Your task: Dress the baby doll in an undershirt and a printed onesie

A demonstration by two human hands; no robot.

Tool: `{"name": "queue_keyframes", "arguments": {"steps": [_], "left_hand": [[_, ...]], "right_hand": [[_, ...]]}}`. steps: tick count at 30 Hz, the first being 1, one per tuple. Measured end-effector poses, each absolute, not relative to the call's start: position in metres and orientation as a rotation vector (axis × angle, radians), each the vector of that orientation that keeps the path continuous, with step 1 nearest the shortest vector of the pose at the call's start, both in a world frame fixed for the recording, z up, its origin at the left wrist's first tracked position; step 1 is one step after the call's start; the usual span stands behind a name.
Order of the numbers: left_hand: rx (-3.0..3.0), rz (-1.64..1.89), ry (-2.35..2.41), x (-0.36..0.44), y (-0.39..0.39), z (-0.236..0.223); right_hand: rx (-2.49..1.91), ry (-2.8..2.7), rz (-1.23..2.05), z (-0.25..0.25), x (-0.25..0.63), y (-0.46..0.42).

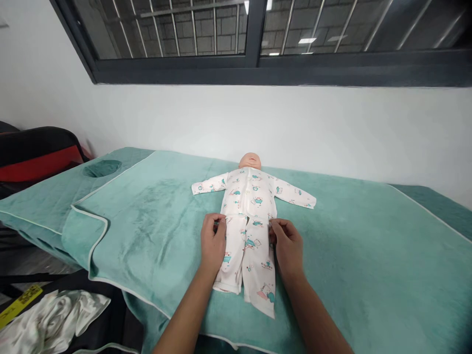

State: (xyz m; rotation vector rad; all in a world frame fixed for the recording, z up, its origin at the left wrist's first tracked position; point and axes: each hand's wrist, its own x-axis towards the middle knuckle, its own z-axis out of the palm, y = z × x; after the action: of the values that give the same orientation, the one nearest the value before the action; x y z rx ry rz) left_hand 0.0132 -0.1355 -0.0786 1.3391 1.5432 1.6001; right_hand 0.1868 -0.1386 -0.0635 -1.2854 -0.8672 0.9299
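Observation:
A baby doll (250, 161) lies on its back on a teal towel (158, 221), head toward the wall. It wears a white printed top (250, 192) with sleeves spread out, and matching white printed trousers (249, 255). My left hand (213, 243) pinches the trousers' waistband at the doll's left-of-frame hip, fingers closed. My right hand (286, 245) pinches the waistband at the other hip, fingers closed too. Both trouser legs lie flat toward me.
The towel covers a padded teal table (33, 206) with a face hole (102, 168) at the left end. A black and red bag (37, 152) sits at the far left. Crumpled white cloth (55, 317) lies low at the left. A white wall and window stand behind.

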Motion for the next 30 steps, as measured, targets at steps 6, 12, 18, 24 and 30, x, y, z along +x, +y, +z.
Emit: {"name": "queue_keyframes", "arguments": {"steps": [6, 12, 18, 24, 30], "left_hand": [[1.349, 1.602, 1.545, 0.013, -0.135, -0.079], [1.356, 1.613, 1.539, 0.013, -0.134, -0.08], [1.356, 1.614, 1.543, 0.013, -0.135, -0.079], [1.348, 1.616, 1.549, 0.013, -0.134, -0.08], [1.43, 1.624, 1.567, 0.001, -0.158, -0.074]], "right_hand": [[-1.29, -0.867, 0.929, -0.063, 0.186, -0.139], [-1.279, -0.868, 0.927, -0.062, 0.186, -0.14], [-1.284, -0.877, 0.923, -0.063, 0.187, -0.14], [-1.284, -0.883, 0.896, -0.061, 0.186, -0.142], [-1.268, -0.807, 0.788, -0.062, 0.19, -0.147]]}}
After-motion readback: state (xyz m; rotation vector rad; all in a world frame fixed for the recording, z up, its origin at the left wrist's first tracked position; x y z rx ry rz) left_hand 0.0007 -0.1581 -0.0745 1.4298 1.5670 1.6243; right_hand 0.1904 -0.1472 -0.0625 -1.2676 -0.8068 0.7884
